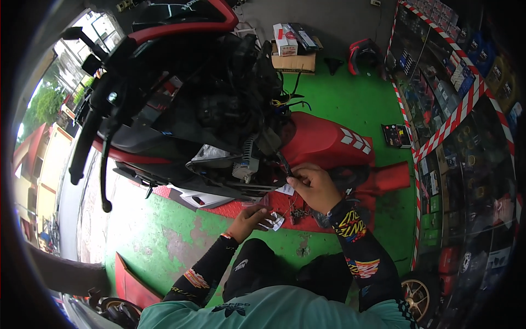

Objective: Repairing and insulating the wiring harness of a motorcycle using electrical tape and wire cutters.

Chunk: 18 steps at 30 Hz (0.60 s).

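Observation:
A motorcycle (213,115) with its front panels off stands before me, with dark inner parts and wiring exposed. My right hand (316,191) is closed at its front end, thumb and fingers pinching a thin black piece (286,165) that looks like a cable or wire end. Lower and to the left, my left hand (247,223) is closed on a small white and clear packet (275,221); what it contains is too small to make out. Between my hands and the motorcycle lies a red mat (307,219) with small metal tools or parts (297,213) on it.
The red front fender (323,140) sits just past my right hand. Along the right stands a glass display case (460,148) edged with red-and-white tape. Boxes (286,41) and a red-black helmet (364,57) are at the back. A red panel (134,282) lies on the green floor, lower left.

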Available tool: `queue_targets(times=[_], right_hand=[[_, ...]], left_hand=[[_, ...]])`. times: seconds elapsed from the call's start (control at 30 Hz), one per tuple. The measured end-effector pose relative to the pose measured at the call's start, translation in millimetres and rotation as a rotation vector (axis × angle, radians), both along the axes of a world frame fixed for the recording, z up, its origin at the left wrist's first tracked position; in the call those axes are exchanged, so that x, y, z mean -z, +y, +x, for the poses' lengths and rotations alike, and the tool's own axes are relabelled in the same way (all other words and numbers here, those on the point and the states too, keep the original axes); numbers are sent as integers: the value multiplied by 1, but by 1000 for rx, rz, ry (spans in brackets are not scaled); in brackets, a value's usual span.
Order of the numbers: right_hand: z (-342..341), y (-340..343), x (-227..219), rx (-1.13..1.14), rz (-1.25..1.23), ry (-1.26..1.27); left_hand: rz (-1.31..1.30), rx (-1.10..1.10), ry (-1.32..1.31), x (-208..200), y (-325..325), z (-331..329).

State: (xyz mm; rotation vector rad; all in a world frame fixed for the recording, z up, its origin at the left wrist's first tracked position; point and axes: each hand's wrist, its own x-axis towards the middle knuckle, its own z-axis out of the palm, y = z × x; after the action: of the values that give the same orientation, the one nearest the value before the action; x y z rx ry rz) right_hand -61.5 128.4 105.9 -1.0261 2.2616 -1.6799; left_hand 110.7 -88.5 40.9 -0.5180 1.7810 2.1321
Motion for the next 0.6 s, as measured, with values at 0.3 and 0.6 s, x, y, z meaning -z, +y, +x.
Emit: queue_targets(times=[0.3, 0.6], right_hand=[[30, -72, -93, 408, -192, -158], [-16, -109, -61, 560, -63, -245]], left_hand=[[-466, 116, -376, -31, -27, 182], [-485, 182, 201, -246, 18, 78]])
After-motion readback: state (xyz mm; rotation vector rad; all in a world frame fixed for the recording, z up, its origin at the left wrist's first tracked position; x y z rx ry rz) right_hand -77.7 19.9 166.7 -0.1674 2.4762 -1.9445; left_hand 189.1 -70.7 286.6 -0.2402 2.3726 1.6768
